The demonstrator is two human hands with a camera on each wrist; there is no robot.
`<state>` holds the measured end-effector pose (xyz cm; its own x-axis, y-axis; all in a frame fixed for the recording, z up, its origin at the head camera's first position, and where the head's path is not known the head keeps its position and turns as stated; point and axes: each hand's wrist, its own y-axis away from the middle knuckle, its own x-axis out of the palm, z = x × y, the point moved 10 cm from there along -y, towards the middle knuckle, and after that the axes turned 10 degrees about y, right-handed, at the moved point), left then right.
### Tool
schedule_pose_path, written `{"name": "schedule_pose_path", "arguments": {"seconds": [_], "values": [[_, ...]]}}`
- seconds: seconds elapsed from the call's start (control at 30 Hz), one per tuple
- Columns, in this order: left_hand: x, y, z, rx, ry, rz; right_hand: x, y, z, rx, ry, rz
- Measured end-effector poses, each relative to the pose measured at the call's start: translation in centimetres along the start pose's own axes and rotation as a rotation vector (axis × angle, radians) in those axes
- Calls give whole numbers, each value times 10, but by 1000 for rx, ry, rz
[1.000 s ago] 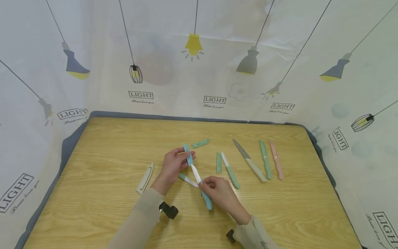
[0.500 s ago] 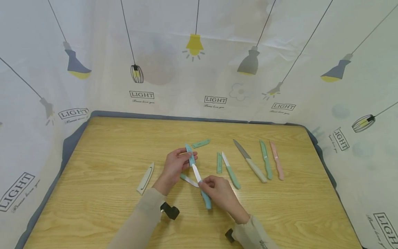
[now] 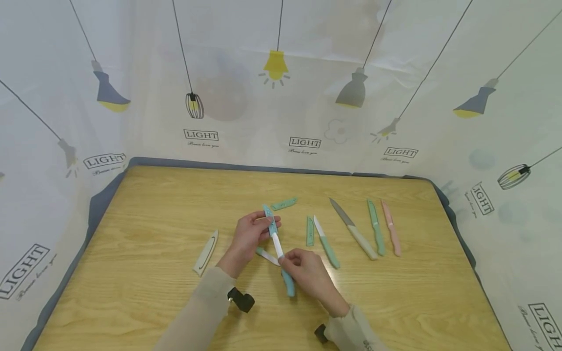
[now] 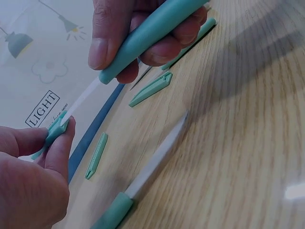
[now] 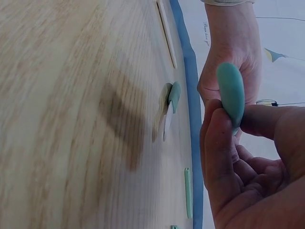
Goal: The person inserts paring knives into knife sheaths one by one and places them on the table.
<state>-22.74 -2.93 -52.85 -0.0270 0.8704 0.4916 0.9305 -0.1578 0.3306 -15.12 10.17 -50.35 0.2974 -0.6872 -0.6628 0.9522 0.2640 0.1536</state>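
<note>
In the head view my left hand pinches a blue blade sheath between thumb and fingers, its open end towards me. My right hand grips a blue-handled paring knife near the top of the handle. Its white blade points away from me, with the tip inside the sheath's mouth. The left wrist view shows the blade running from the handle into the sheath. Both are held above the table. Beneath them lies a green-handled knife, its handle partly hidden by my left hand.
A cream sheath lies to the left. Two green sheaths, one behind and one upright, lie near a green knife. Further right are a large cream-handled knife, a green knife and a pink knife.
The blue knife's tip, at the sheath's mouth one second ago, has slid inside, and less blade shows. The knife has swung slightly into line with the sheath. Things on the table lie unmoved.
</note>
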Motion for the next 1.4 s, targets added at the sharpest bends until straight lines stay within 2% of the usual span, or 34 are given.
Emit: {"name": "schedule_pose_path", "arguments": {"seconds": [0.23,0.5,0.67,0.9,1.4], "values": [[5,0,4,-21,-24,28,-2,-4,2,-13,11,-19],[6,0,6,-30,-22,23,-1,-7,1,-3,-11,-19],[7,0,7,-25,-20,24,-1,-9,2,-27,-26,-18],[8,0,8,-28,-21,19,-1,-12,-2,11,-38,-25],[10,0,12,-21,-30,49,-2,-19,-5,3,-82,-48]]}}
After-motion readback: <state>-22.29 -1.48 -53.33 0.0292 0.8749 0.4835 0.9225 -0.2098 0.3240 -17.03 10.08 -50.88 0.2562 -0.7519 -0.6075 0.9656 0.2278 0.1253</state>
